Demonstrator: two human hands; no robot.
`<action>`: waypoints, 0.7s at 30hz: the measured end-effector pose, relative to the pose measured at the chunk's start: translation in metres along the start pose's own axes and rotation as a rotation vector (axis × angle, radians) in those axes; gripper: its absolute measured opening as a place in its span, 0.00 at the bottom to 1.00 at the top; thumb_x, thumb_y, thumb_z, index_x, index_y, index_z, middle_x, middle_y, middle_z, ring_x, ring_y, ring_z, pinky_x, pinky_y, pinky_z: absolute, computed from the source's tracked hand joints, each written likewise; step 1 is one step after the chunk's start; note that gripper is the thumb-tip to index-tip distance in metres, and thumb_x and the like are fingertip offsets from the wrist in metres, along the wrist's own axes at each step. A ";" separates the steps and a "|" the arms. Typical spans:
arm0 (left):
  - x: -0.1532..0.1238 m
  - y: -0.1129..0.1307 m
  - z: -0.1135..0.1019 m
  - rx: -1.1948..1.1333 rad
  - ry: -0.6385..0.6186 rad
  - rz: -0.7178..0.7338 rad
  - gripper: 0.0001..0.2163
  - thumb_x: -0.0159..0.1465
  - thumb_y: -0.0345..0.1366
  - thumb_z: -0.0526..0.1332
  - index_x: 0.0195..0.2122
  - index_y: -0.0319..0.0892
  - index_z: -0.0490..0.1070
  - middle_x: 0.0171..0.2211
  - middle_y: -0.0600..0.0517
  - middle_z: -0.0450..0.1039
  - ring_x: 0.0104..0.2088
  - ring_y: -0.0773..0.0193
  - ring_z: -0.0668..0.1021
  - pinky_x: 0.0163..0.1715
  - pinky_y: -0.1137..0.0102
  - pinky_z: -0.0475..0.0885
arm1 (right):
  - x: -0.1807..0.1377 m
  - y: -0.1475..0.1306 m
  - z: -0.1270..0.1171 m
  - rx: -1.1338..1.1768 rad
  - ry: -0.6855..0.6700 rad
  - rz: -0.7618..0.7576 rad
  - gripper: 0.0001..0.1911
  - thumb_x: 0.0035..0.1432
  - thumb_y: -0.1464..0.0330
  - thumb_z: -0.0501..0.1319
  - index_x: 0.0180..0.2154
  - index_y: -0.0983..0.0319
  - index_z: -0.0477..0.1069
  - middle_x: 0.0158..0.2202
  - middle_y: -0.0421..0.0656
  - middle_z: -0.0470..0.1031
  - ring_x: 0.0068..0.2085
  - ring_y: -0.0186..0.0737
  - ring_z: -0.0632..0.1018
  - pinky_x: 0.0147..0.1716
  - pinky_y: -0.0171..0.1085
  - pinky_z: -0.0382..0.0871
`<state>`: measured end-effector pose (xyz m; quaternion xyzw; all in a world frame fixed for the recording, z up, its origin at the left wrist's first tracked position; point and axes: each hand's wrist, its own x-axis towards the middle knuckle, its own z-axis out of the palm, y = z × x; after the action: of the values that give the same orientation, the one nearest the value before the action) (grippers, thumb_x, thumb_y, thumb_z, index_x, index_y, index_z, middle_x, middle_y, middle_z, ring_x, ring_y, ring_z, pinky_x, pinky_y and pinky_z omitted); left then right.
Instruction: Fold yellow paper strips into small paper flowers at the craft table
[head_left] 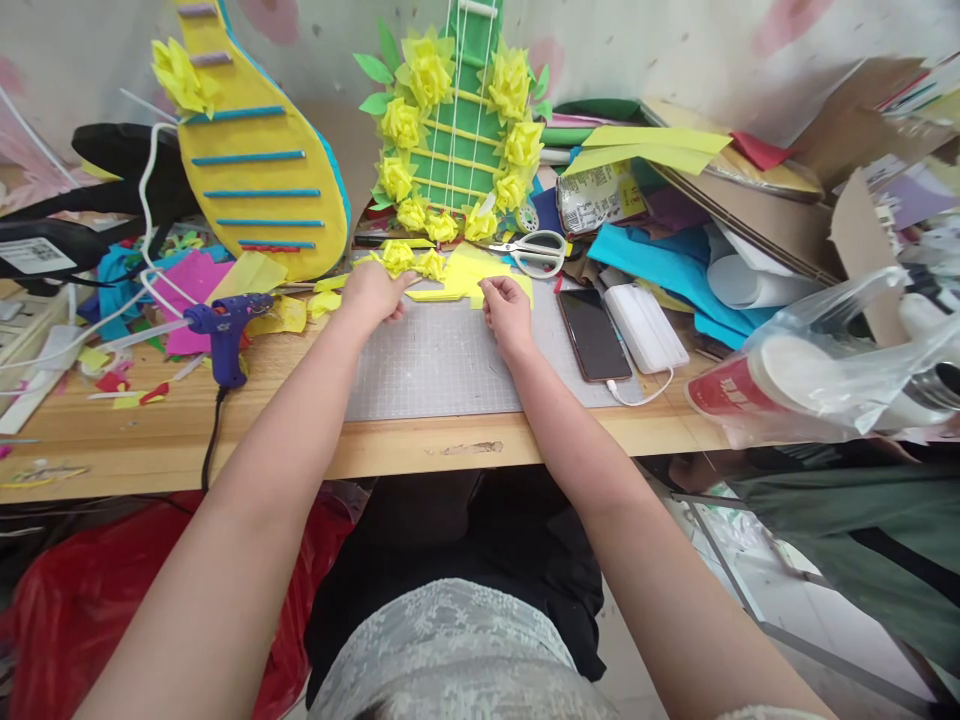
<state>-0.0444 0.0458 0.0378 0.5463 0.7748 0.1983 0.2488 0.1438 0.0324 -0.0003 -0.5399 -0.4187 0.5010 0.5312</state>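
Observation:
My left hand (377, 291) is over the back left of a grey cutting mat (439, 375), fingers curled down and close to small yellow paper flowers (397, 257). Whatever its fingers pinch is hidden. At the edge of the yellow paper sheets (469, 268) is my right hand (507, 310), thumb and fingers drawn together; I cannot make out what is between them. A folded yellow strip (439, 295) lies between the hands. Scissors (538, 252) rest behind my right hand. Beyond them stands a green instrument-shaped cutout (459, 150) edged with yellow paper flowers.
A purple glue gun (227, 335) stands left on its cord, before a yellow lute-shaped cutout (259, 170). Right of the mat lie a phone (594, 335) and a white power bank (645, 328). Paper piles and a bagged red cup (731, 385) crowd the right side.

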 end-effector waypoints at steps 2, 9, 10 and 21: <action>-0.009 -0.010 -0.014 0.048 0.260 0.096 0.14 0.61 0.45 0.57 0.26 0.40 0.71 0.25 0.46 0.73 0.37 0.51 0.78 0.44 0.59 0.72 | 0.003 0.001 -0.002 -0.028 0.003 -0.021 0.04 0.58 0.68 0.57 0.30 0.60 0.64 0.16 0.30 0.59 0.18 0.25 0.60 0.20 0.30 0.52; -0.032 -0.061 -0.015 0.228 0.422 0.144 0.16 0.53 0.41 0.65 0.41 0.40 0.68 0.46 0.40 0.71 0.51 0.46 0.72 0.51 0.55 0.68 | 0.010 0.008 -0.005 -0.100 0.041 -0.055 0.02 0.57 0.70 0.57 0.31 0.60 0.65 0.17 0.31 0.60 0.21 0.27 0.63 0.24 0.31 0.55; -0.031 -0.067 -0.012 0.236 0.414 0.148 0.17 0.52 0.40 0.66 0.41 0.40 0.67 0.46 0.39 0.71 0.51 0.45 0.71 0.51 0.55 0.67 | 0.009 0.009 -0.005 -0.110 0.038 -0.063 0.02 0.57 0.70 0.57 0.31 0.60 0.65 0.17 0.31 0.60 0.21 0.27 0.63 0.24 0.31 0.55; -0.038 -0.063 -0.006 -0.062 0.624 0.307 0.05 0.56 0.28 0.58 0.33 0.44 0.65 0.39 0.46 0.69 0.47 0.55 0.72 0.51 0.60 0.67 | -0.006 0.005 0.001 -0.205 -0.127 -0.243 0.05 0.55 0.66 0.59 0.35 0.60 0.68 0.19 0.31 0.61 0.23 0.28 0.64 0.28 0.33 0.59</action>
<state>-0.0846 -0.0107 0.0123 0.5617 0.7159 0.4144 -0.0163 0.1411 0.0259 -0.0050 -0.5039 -0.5626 0.4211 0.5023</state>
